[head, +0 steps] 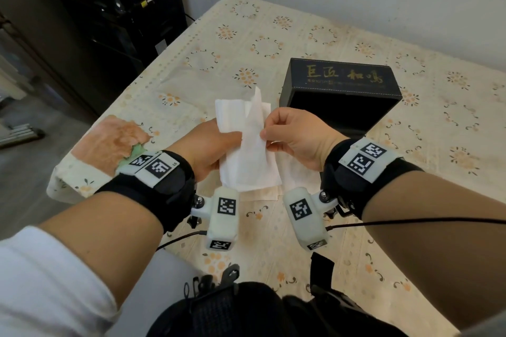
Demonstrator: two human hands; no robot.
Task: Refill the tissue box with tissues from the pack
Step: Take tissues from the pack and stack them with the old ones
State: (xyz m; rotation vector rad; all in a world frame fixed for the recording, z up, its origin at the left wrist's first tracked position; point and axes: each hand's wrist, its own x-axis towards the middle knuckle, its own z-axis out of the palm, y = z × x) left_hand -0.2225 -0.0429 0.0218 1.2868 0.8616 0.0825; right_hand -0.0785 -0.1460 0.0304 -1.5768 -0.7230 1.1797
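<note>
The fingertips of the left hand (210, 145) are hidden behind the soft white stack of folded tissues (247, 145), which it clasps above the floral tablecloth (273, 35). The right hand (294, 135) pinches one thin top sheet. Just beyond stands the open black leather-look tissue box (339, 96), its dark interior unreadable.
</note>
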